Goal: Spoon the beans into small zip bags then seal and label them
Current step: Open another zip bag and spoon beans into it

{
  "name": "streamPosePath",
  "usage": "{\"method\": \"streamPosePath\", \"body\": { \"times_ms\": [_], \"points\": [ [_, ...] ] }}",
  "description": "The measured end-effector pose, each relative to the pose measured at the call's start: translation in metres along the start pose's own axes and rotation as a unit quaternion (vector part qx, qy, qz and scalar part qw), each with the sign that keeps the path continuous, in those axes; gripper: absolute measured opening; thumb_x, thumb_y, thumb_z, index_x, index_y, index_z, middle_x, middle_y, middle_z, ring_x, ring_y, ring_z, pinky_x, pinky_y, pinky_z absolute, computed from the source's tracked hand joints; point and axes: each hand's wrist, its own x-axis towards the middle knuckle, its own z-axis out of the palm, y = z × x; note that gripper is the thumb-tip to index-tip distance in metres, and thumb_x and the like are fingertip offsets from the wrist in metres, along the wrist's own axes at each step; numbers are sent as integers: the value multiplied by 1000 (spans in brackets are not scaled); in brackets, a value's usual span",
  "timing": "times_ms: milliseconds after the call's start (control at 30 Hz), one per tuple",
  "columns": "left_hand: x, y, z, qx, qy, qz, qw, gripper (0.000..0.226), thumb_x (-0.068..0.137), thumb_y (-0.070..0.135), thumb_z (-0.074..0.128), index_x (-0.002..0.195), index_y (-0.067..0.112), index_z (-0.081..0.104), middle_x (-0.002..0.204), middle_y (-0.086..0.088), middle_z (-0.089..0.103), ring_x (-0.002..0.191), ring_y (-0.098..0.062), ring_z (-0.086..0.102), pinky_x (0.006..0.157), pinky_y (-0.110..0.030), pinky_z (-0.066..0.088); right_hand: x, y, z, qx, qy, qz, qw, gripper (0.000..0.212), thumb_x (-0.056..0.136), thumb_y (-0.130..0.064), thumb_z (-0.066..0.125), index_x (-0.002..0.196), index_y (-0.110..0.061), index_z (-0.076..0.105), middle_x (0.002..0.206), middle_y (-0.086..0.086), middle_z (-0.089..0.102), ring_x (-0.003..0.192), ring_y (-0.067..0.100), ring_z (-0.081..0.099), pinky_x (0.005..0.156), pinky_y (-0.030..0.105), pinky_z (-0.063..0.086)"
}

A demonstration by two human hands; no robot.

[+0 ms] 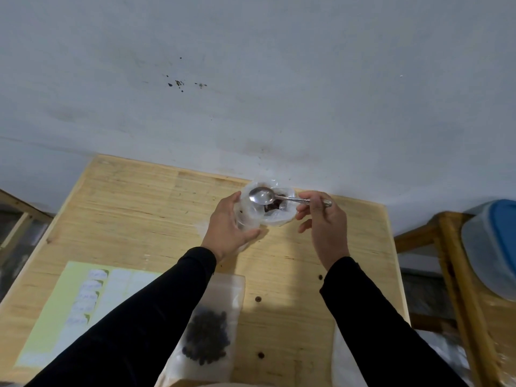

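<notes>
While the left hand (229,222) curls round a clear bag (268,210) of dark beans (275,206) at the table's (139,208) far edge, the right hand (321,219) pinches a spoon (261,196) above them. A filled zip bag (208,331) lies near, beside a label sheet (69,308)

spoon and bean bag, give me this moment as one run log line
left hand holds open bag | right hand pinches spoon, bowl empty over bag mouth | filled zip bag near edge | label sheet left
</notes>
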Motion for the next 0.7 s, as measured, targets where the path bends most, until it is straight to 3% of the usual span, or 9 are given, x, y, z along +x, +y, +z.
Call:
{"method": "streamPosePath", "body": {
  "times_ms": [133,267,400,533,700],
  "points": [
    [2,-4,1,9,3,-1,1000,101,63,36,85,144,16,29,144,1,38,130,-14,37,110,-30,33,14,20,-7,-77,48,-2,996,23,100,-15,41,96,-17,63,77,5,58,59,1,54,45,18,47],
    [3,-4,4,7,0,-9,1000,101,63,40,85,144,17,29,144,1,36,130,-13,37,109,-31,35,20,40,-8,-158,-7,17,987,21,98,-12,44,101,-13,65,77,2,58,62,1,55,45,16,48],
    [7,-6,6,6,-1,-14,1000,100,64,35,85,145,17,28,146,1,36,132,-14,36,110,-28,33,19,50,-2,-39,7,123,992,25,100,-14,39,93,-13,63,78,8,60,63,11,58,47,21,49],
    [10,-5,10,17,2,-11,1000,99,64,32,86,144,17,29,143,1,39,130,-11,37,110,-27,32,14,61,10,85,22,241,966,25,100,-17,39,99,-6,62,78,11,62,64,17,60,46,21,49],
    [10,-5,9,15,5,-5,1000,99,64,32,86,144,16,30,141,2,40,126,-7,37,106,-20,30,16,56,9,168,71,260,948,25,100,-17,39,97,-7,61,77,10,62,60,15,60,44,20,48]
  ]
}}
